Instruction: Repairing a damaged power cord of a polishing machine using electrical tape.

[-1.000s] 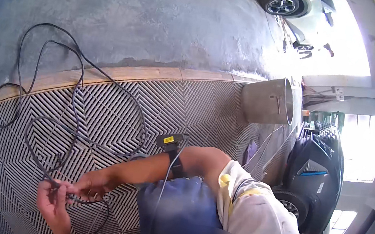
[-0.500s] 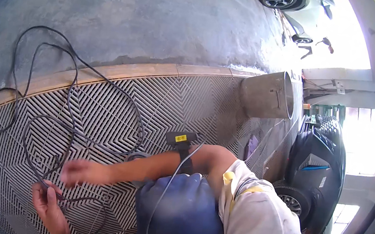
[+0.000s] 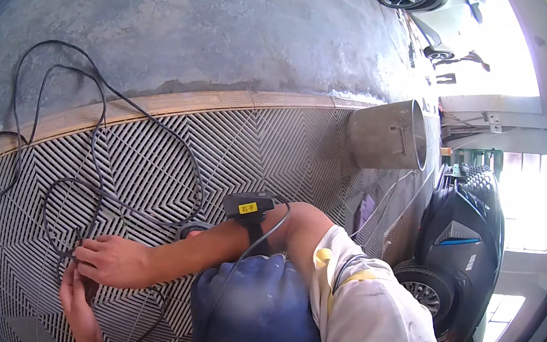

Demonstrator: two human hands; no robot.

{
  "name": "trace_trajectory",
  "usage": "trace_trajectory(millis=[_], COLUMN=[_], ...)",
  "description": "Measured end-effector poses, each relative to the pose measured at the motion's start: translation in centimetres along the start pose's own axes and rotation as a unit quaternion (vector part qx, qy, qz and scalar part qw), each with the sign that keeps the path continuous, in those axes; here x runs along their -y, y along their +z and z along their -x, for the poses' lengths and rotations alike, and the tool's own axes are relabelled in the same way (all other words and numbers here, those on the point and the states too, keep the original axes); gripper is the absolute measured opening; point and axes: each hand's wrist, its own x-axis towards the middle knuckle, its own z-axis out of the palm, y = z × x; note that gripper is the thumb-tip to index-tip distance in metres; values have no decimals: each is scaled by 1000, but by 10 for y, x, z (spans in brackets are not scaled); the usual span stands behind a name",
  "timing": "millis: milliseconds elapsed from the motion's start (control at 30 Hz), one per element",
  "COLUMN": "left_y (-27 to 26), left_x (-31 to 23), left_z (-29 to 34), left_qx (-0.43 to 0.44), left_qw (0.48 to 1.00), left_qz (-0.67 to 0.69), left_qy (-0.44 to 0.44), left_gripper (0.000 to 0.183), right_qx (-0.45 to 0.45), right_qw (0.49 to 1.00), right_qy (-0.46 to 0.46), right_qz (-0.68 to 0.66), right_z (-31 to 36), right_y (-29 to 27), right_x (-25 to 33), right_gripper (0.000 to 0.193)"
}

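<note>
A long black cable lies in loops over the slatted floor and the concrete. Part of it runs to my hands at the lower left. My right hand is closed on the cable, fingertips pinching it just above the left hand. Right below, my left hand is also closed around the cable, its fingers partly covered by the right hand. Whether a plug or joint sits between the two hands is hidden. A dark box-like device with a yellow label is strapped to my right forearm.
Grey slatted floor tiles meet bare concrete along a tan edging strip. A large grey bucket stands on the tiles. Beyond it is a dark car; a light-coloured car and a person are farther off.
My right hand has moved down and left from above the cable and closed on it beside the left hand. The left hand has shifted slightly, still holding the cable.
</note>
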Motion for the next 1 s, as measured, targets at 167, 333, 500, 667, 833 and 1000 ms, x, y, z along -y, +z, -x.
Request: trace_trajectory(millis=[167,333,500,667,833,1000], left_y=[-7,-16,-24,-2,2,-17], left_x=[-9,-25,-17,34,40,32], left_z=[5,6,3,-4,-17,-23], left_qx=[53,43,-159,65,64,82], left_qw=[985,916,833,978,981,988], left_qz=[-164,-328,-304,194,181,120], left_qy=[28,228,435,-50,20,54], left_gripper=[51,58,45,26,23,15], right_qx=[55,166,136,43,50,-53], right_qw=[998,975,936,896,910,931], right_qy=[7,127,205,231,210,269], right_qz=[13,-71,-253,-377,-354,-242], right_z=[12,21,21,13,12,8], right_y=[14,28,18,-6,-6,-5], right_x=[-13,-20,-20,-14,-16,-25], right_gripper=[16,17,22,24,24,20])
